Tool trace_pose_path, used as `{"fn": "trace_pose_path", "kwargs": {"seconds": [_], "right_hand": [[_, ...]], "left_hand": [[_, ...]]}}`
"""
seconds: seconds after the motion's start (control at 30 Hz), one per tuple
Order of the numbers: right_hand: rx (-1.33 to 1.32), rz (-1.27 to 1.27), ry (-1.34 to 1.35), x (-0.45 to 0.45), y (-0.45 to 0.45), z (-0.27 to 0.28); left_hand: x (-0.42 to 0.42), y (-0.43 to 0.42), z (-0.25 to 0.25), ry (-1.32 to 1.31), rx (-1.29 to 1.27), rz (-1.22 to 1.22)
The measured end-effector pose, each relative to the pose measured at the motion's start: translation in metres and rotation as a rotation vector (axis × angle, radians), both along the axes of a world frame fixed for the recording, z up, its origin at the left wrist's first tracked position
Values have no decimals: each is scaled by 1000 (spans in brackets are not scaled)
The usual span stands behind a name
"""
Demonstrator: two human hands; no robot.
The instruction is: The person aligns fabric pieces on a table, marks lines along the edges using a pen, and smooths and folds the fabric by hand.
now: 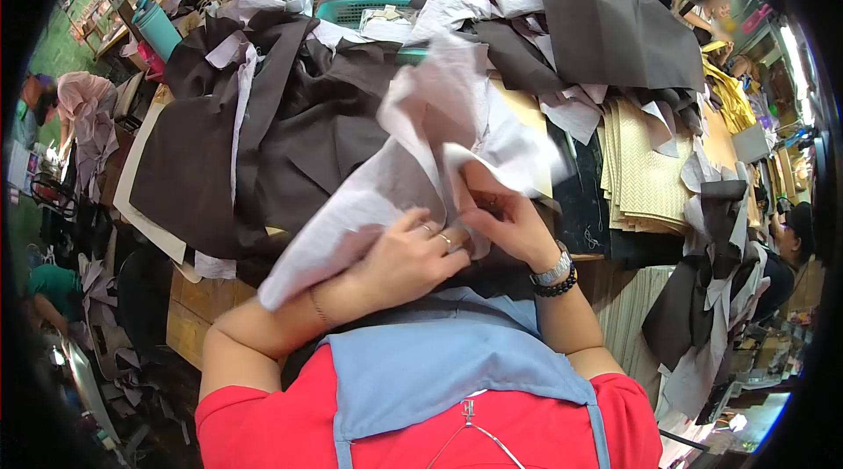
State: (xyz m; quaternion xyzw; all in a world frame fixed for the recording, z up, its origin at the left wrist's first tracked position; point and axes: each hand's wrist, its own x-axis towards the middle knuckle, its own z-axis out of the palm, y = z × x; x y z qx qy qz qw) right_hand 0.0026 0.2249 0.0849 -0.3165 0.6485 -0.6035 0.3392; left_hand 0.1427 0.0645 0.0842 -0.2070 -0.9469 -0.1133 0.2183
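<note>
Both my hands are on a piece of fabric with a pale, whitish side, held up in front of my apron. My left hand, with rings on it, is closed on the fabric's lower edge. Beside it, my right hand pinches the same piece near a fold, its thumb toward the left hand. The fabric's upper part is folded and its right side is blurred by motion. Dark brown sheets with pale backing lie heaped behind it on the table.
A teal basket stands at the back among the sheets. To the right lies a stack of cream woven-textured sheets. More dark and pale pieces hang over the right edge. Other people are at work around.
</note>
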Motion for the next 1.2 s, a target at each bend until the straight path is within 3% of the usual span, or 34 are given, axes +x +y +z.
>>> {"fn": "trace_pose_path", "kwargs": {"seconds": [0.03,0.1,0.13,0.23,0.27,0.33,0.37,0.43,0.53,0.63,0.7,0.8,0.9,0.93,1.03,1.1,1.17,1.2], "right_hand": [[281,13,419,-4,4,9],[109,-170,816,-11,13,-38],[123,-190,638,-15,24,-51],[298,-245,174,-24,53,-66],[106,-318,-88,-13,64,-64],[251,-280,-119,-9,66,-57],[323,-261,-135,-8,68,-55],[322,-423,228,-4,68,-72],[248,-468,236,5,58,-60],[193,-298,-87,-10,66,-71],[103,-336,-80,-12,67,-73],[71,-331,-64,-20,72,-69],[128,-337,-120,-25,81,-62],[159,-314,57,-28,85,-62],[75,-322,-39,-31,102,-57],[164,-325,-70,-48,120,-77],[-59,-408,-224,-56,121,-84],[-173,-443,-295,-58,117,-82]], "left_hand": [[1,5,-6,-132,50,-28],[2,8,-4,-260,339,-68],[3,9,-1,-326,485,-90],[3,-8,21,-246,475,104],[-1,-17,22,-171,353,288],[-6,-31,11,-109,214,546],[-8,-39,1,-214,242,507],[-11,-54,-15,-426,292,427],[-16,-58,-22,-592,402,500],[-22,-83,-38,-250,709,556],[-27,-121,-55,-219,1226,496],[-24,-160,-62,-354,1444,578],[-17,-154,-59,-348,1298,697],[-14,-149,-53,-301,1287,640],[-9,-91,-18,-45,1030,388],[-4,-77,-4,-71,550,411],[-3,-78,-4,-153,420,429],[-3,-81,-11,-228,534,439]]}}
